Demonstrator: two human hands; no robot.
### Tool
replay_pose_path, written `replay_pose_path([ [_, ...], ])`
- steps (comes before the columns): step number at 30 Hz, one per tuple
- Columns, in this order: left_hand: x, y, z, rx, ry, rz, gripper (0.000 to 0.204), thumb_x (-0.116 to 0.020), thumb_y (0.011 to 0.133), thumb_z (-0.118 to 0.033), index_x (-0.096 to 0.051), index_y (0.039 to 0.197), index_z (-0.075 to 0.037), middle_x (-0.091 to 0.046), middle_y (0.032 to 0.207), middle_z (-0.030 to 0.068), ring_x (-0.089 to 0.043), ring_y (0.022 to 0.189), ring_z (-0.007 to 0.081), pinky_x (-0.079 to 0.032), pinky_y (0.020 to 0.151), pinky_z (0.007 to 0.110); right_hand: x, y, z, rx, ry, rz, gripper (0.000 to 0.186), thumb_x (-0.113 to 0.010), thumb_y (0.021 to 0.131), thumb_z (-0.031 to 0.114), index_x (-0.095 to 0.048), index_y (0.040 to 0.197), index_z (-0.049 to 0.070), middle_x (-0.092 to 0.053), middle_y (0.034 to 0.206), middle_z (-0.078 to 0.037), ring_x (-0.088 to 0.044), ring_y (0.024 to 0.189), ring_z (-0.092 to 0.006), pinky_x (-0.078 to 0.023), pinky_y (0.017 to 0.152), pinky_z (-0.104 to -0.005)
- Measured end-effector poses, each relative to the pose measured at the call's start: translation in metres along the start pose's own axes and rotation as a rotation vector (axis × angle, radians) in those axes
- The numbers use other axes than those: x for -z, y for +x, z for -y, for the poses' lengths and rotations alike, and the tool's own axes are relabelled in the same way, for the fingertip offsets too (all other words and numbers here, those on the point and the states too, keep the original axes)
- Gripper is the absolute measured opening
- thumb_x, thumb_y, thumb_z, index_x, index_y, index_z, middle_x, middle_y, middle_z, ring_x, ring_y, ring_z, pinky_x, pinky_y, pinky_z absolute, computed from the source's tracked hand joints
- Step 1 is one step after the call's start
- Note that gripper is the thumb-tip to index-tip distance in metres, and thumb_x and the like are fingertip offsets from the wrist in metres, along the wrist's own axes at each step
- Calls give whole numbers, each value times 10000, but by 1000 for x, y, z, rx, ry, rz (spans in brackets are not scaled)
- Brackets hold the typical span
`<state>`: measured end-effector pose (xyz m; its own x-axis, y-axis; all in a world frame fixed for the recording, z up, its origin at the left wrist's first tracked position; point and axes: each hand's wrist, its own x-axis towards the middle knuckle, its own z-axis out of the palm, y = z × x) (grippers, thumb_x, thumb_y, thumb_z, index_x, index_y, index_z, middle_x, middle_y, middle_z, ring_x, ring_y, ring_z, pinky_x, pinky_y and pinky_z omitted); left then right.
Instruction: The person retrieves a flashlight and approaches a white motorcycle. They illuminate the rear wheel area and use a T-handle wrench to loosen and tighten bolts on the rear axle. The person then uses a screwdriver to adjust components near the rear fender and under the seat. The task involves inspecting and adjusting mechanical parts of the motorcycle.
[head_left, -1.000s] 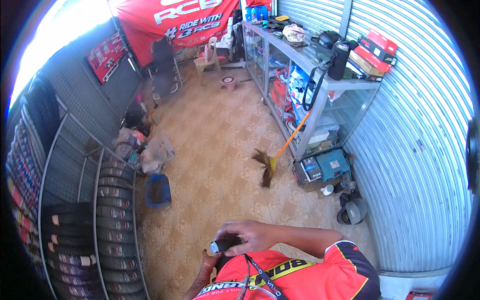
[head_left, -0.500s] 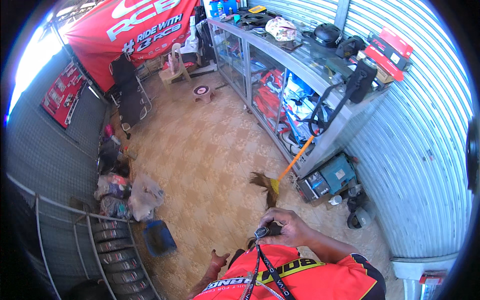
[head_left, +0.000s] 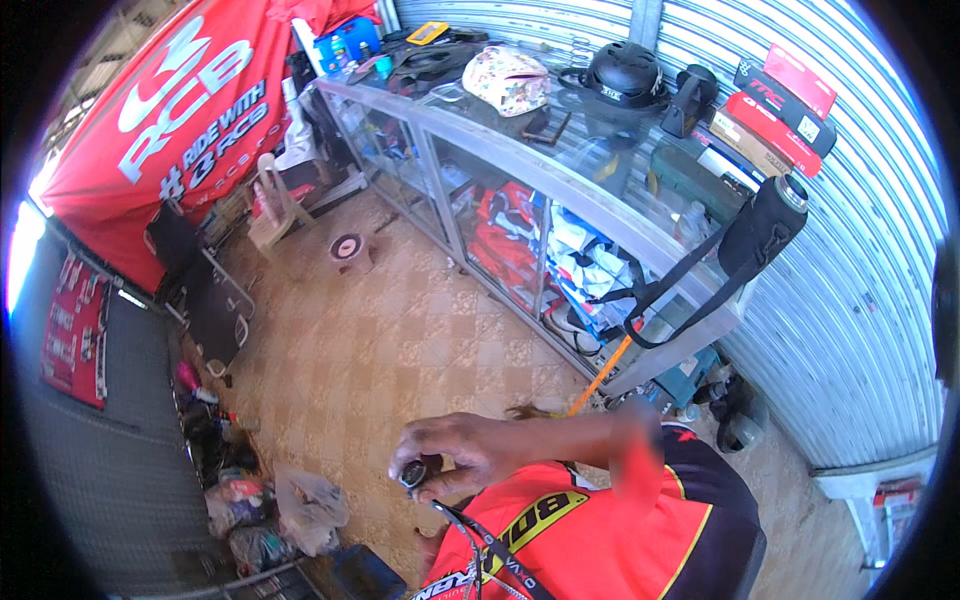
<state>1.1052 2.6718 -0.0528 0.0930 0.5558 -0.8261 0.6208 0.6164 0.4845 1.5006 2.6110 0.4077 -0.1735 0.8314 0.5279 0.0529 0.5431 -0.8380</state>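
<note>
- Right hand (head_left: pixel 468 450): thumb and fingers curled around a small, black, round-ended object (head_left: pixel 413 474), in front of the person's red shirt (head_left: pixel 590 515).
- Left hand (head_left: pixel 428 545): at six o'clock from the right one, mostly hidden by the shirt; I can't tell whether it's closed.
- Black fabric lanyard (head_left: pixel 505 562), toward five o'clock from the object.
- Grey-framed glass desk (head_left: pixel 590 215) at one o'clock from the hands; orange-handled broom (head_left: pixel 603 373) at two.
</note>
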Motion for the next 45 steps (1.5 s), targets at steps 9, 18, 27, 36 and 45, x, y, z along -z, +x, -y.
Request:
replay_pose_path([
  [9,-4,116,-193,-85,177,120,1130,-830,770,-173,4,1529,-90,-606,827,152,-583,618,214,-502,502,364,144,64,2,441,-31,-279,310,-740,862,123,-593,1122,39,-582,1090,-141,-637,959,-258,-530,792,-362],
  [18,-13,238,-322,-125,410,253,1130,-828,769,-166,5,1528,-78,-606,785,135,-569,582,201,-488,481,359,206,93,-14,783,428,-407,353,-760,716,-53,-624,1032,27,-530,1128,-257,-665,984,-405,-627,784,-429],
  [27,-57,332,-387,-535,714,171,1100,-820,785,-164,-16,1530,-67,-604,788,99,-556,579,177,-487,500,345,270,77,-24,777,359,-388,265,-773,733,-22,-665,971,20,-586,1067,-268,-678,970,-408,-616,809,-458],
  [36,-218,141,-653,-746,427,628,851,-743,857,-130,-178,1479,1,-569,733,16,-518,593,108,-439,520,264,314,26,13,796,184,-463,239,-757,736,-48,-662,945,19,-616,1070,-252,-677,970,-347,-602,788,-440],
  [45,-423,-166,-862,-1484,499,1178,469,-678,921,-171,-509,1318,11,-536,928,4,-499,825,96,-445,723,250,281,-16,34,643,-55,-680,219,-760,763,-4,-663,950,52,-629,1064,-225,-675,963,-358,-582,798,-439],
])
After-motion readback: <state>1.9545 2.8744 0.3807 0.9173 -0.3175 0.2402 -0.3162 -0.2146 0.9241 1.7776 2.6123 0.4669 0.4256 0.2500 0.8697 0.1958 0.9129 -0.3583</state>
